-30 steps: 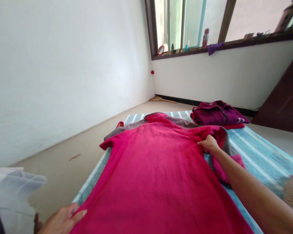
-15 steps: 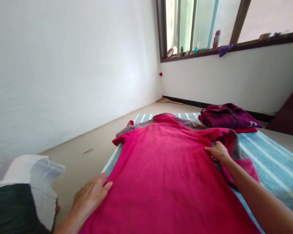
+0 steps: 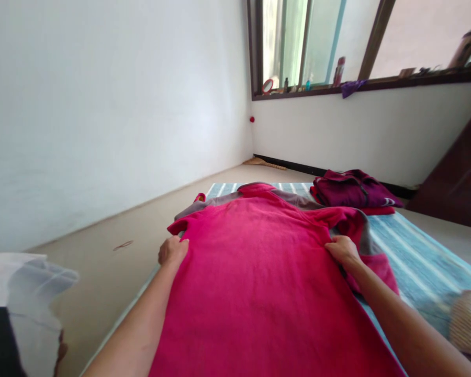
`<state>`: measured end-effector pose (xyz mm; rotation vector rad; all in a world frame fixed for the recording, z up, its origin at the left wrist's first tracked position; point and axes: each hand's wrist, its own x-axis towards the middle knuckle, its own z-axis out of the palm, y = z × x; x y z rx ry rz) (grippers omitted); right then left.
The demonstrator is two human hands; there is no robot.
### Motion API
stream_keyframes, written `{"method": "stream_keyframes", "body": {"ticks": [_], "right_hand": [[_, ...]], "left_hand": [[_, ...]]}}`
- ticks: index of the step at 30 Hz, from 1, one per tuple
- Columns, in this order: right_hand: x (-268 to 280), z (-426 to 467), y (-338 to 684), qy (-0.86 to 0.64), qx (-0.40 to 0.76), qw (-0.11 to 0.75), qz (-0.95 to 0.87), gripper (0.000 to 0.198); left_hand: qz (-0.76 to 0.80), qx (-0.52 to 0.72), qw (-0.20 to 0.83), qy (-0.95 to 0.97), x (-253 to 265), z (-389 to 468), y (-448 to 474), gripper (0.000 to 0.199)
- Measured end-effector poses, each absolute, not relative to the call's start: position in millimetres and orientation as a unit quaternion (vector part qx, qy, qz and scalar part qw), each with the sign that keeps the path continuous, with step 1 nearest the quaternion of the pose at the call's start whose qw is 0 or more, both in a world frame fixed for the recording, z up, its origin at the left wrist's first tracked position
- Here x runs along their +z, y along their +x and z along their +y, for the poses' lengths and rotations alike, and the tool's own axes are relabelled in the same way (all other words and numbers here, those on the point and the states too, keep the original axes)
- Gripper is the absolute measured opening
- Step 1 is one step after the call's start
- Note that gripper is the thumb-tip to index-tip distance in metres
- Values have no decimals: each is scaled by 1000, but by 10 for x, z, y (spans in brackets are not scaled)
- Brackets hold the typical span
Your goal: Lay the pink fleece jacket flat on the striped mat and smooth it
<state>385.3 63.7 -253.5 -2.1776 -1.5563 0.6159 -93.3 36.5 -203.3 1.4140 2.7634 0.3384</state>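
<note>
A bright pink shirt point(image 3: 251, 267) with grey shoulder panels lies spread flat, its collar at the far end and its hem running out of view below me. My left hand point(image 3: 173, 250) is closed on the shirt's left side edge, just below the sleeve. On the opposite side edge, under the right armhole, my right hand point(image 3: 342, 248) grips the cloth with fingers curled. The right sleeve is bent and rumpled outward. Beneath the shirt is a blue-and-white striped mat point(image 3: 412, 246).
Folded purple and red clothes point(image 3: 353, 191) are stacked at the mat's far right. White plastic point(image 3: 35, 293) and something dark sit at lower left. A woven beige item point(image 3: 469, 322) is at lower right. A broom point(image 3: 265, 163) lies by the corner; the windowsill point(image 3: 317, 92) holds small items.
My left hand has moved forward along the shirt's left edge, up to near the sleeve, and closed on it. My right hand has tightened at the right edge. The view has shifted slightly right.
</note>
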Motion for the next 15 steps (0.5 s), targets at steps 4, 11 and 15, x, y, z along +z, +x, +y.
{"method": "stream_keyframes", "body": {"ticks": [4, 11, 15], "right_hand": [[-2520, 595, 3826, -789, 175, 191, -557, 28], [-2563, 507, 3801, -795, 136, 186, -562, 56], [-2594, 485, 3841, -789, 139, 188, -568, 55]], "left_hand": [[873, 92, -19, 479, -2113, 256, -877, 36], [850, 100, -19, 517, -2123, 266, -923, 34], [838, 127, 25, 529, -2077, 252, -1078, 33]]}}
